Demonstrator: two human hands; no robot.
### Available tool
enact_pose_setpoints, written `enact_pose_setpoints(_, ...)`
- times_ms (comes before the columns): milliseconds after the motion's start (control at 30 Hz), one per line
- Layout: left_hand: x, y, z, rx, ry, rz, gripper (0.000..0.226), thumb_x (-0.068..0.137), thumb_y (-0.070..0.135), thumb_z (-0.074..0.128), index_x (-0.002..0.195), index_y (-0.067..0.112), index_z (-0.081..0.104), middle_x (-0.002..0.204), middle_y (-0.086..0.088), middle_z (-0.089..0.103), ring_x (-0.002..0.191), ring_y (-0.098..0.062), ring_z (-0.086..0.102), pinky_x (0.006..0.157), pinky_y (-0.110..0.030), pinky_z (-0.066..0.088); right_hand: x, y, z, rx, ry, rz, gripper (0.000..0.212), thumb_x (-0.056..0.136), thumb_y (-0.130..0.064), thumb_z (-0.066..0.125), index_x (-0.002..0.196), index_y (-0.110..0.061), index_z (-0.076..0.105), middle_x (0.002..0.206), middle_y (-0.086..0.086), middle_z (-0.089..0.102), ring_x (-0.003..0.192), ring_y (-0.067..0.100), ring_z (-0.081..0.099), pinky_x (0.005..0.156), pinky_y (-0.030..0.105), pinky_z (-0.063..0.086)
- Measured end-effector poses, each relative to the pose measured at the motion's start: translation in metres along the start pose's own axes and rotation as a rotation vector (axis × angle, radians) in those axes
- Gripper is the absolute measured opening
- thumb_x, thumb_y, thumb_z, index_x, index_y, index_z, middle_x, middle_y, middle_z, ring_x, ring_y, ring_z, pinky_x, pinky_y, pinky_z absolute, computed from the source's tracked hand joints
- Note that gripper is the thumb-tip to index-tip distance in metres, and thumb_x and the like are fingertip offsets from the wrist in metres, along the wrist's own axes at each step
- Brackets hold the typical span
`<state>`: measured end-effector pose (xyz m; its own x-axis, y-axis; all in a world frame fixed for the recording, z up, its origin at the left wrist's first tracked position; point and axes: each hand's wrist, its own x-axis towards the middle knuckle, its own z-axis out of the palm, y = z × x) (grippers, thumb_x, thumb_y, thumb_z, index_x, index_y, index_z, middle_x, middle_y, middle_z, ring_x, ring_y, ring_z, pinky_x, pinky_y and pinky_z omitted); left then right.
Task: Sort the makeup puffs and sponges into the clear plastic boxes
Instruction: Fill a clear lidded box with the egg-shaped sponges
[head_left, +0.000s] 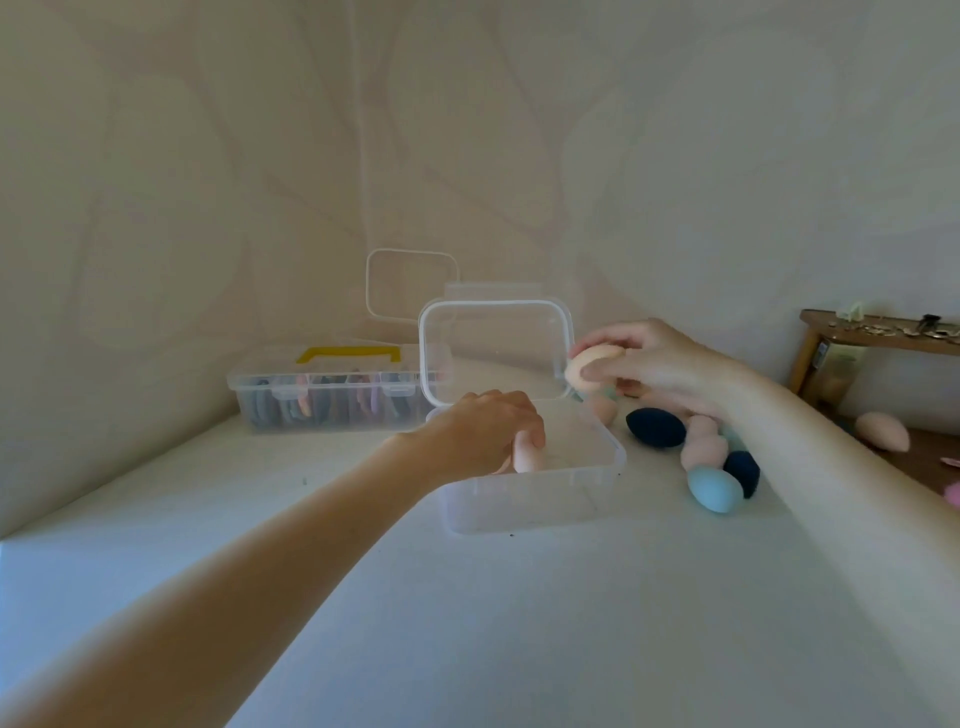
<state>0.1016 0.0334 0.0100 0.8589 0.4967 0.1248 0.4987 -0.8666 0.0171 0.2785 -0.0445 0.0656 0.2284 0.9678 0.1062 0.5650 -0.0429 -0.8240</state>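
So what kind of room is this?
Probably a bedroom at home: a pale sheeted mattress against a patterned wall, with a small wooden side table of trinkets beside it.

Soft, dim daylight fills the scene with a pale, washed-out cast, and the white table (519, 623) below the hands turns cool blue-grey toward the near edge. Shadows are faint and diffuse, only a weak one under the clear box (530, 499) that the left hand (483, 431) reaches into; its raised lid (496, 348) shows mild glare along the rim. The wide lens bows the edges, and the whole frame is slightly soft, the forearms nearest the camera blurriest.
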Motion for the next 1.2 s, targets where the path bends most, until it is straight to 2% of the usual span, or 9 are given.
enact_pose_setpoints(100,-0.001,0.002,-0.002,-0.014,-0.017,-0.016,0.042,0.088,0.003,0.044,0.122,0.024,0.057,0.135,0.002,0.048,0.120,-0.021,0.049,0.102,-0.036,0.039,-0.003,-0.015,0.011,-0.384,-0.263,0.040,0.031,0.080,-0.011,0.070,0.108,-0.024,0.067,0.112,-0.001,0.059,0.092,0.016,0.057,0.084,0.030,0.050)
enact_pose_setpoints(200,-0.002,0.004,-0.003,-0.013,-0.033,-0.025,0.043,0.088,0.003,0.044,0.124,0.023,0.055,0.136,0.002,0.047,0.121,-0.022,0.048,0.103,-0.036,0.039,0.003,-0.019,0.026,-0.694,-0.263,0.068,0.045,0.076,-0.011,0.072,0.117,-0.022,0.059,0.110,-0.003,0.057,0.101,0.019,0.056,0.090,0.034,0.049)
enact_pose_setpoints(400,-0.004,0.006,-0.005,-0.015,-0.040,-0.038,0.042,0.088,0.007,0.043,0.127,0.017,0.054,0.134,-0.002,0.049,0.118,-0.025,0.046,0.102,-0.037,0.039,0.009,-0.010,0.054,-0.982,-0.182,0.035,0.029,0.076,-0.013,0.066,0.105,-0.020,0.066,0.100,-0.002,0.060,0.096,0.021,0.058,0.059,0.022,0.038)
enact_pose_setpoints(600,-0.008,0.013,-0.012,-0.104,-0.089,-0.124,0.063,0.063,0.027,0.026,0.116,0.022,0.060,0.129,0.003,0.051,0.116,-0.023,0.045,0.099,-0.043,0.042,0.003,0.002,0.075,-0.951,0.022,-0.031,0.013,0.083,-0.018,0.053,0.071,-0.016,0.050,0.074,0.000,0.051,0.064,0.017,0.050,0.061,0.030,0.042)
enact_pose_setpoints(733,-0.008,0.010,-0.009,-0.091,-0.066,-0.097,0.063,0.065,0.031,0.029,0.119,0.022,0.059,0.133,0.003,0.048,0.117,-0.023,0.045,0.102,-0.039,0.040,0.007,0.007,0.078,-0.937,0.073,-0.048,0.018,0.084,-0.008,0.054,0.080,-0.016,0.038,0.088,0.003,0.051,0.080,0.024,0.054,0.070,0.038,0.047)
enact_pose_setpoints(833,-0.005,0.002,-0.002,-0.023,0.053,-0.006,0.039,0.086,0.017,0.049,0.123,0.026,0.057,0.131,0.001,0.047,0.113,-0.020,0.043,0.098,-0.030,0.038,0.008,0.009,0.078,-1.029,0.088,-0.086,0.008,0.087,-0.011,0.054,0.095,-0.011,0.053,0.113,0.008,0.048,0.106,0.026,0.048,0.079,0.035,0.042)
enact_pose_setpoints(967,-0.005,0.000,-0.001,0.091,0.080,0.061,0.041,0.089,0.015,0.051,0.126,0.033,0.053,0.129,0.003,0.045,0.112,-0.020,0.039,0.090,-0.028,0.036,0.007,0.011,0.076,-1.160,0.136,-0.044,0.029,0.087,-0.023,0.055,0.112,-0.009,0.053,0.125,0.011,0.038,0.120,0.029,0.033,0.091,0.035,0.032)
enact_pose_setpoints(1100,-0.002,0.002,-0.002,0.206,-0.086,0.069,0.047,0.095,0.024,0.048,0.139,0.033,0.036,0.145,0.005,0.031,0.127,-0.024,0.032,0.100,-0.034,0.034,0.005,0.013,0.071,-0.878,0.037,0.069,0.032,0.083,-0.030,0.064,0.107,-0.014,0.049,0.123,0.010,0.037,0.116,0.028,0.037,0.088,0.036,0.037)
enact_pose_setpoints(1200,0.000,0.004,-0.003,0.227,-0.112,0.049,0.052,0.095,0.022,0.047,0.142,0.033,0.029,0.148,0.004,0.029,0.130,-0.025,0.030,0.103,-0.035,0.032,-0.004,0.008,0.051,-0.638,-0.007,0.073,0.020,0.083,-0.033,0.066,0.095,-0.023,0.055,0.105,-0.002,0.044,0.095,0.017,0.044,0.070,0.021,0.036)
